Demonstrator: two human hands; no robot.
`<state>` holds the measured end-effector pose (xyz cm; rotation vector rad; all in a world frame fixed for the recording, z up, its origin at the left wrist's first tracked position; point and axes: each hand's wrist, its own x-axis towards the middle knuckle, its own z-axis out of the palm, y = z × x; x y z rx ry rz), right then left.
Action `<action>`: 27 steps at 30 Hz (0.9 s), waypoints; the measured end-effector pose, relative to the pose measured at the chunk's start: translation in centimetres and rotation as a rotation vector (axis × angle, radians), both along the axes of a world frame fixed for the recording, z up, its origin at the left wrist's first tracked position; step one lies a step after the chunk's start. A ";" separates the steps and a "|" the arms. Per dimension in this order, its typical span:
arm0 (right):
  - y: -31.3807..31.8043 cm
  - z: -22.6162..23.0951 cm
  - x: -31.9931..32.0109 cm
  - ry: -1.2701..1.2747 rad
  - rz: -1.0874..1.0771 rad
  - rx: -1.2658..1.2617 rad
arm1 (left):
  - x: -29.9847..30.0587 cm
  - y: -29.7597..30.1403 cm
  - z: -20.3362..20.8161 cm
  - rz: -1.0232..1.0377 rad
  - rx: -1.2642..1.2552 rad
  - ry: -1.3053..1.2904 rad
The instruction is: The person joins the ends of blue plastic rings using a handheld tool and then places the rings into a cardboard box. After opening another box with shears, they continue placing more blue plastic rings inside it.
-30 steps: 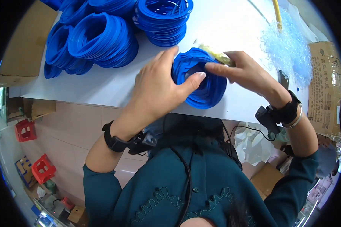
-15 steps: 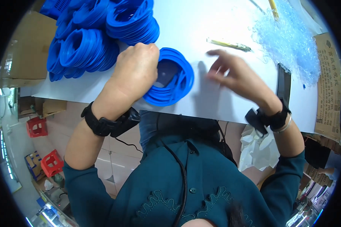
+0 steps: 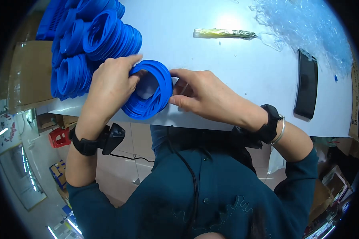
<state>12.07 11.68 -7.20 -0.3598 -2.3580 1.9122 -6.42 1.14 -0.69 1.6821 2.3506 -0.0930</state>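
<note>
A stack of blue plastic rings stands near the table's front edge, between my two hands. My left hand grips the stack's left side, some fingers reaching into the opening and the index finger stretched along the top. From the right, my right hand meets the outer side of the same stack, thumb and index finger against it and the other fingers curled and partly hidden. More stacks of blue rings lie piled behind and left of my left hand.
A narrow yellow-green wrapped packet lies at the back. Tangled clear plastic strips heap at the far right, with a black phone in front. A cardboard box is at the left, and a red stool stands below.
My right hand has come in from the right and now touches the stack. The left hand's index finger has straightened. The whole view has shifted.
</note>
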 end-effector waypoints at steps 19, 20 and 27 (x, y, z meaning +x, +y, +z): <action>-1.3 -1.9 0.0 0.144 -0.146 0.285 | 0.3 0.7 -1.8 -0.010 0.195 -0.141; -1.2 -2.1 -0.4 0.140 -0.140 0.265 | 0.3 0.7 -2.1 -0.014 0.195 -0.140; -0.3 -2.0 -0.3 0.129 -0.180 0.140 | 0.0 1.1 -2.4 -0.035 0.172 -0.119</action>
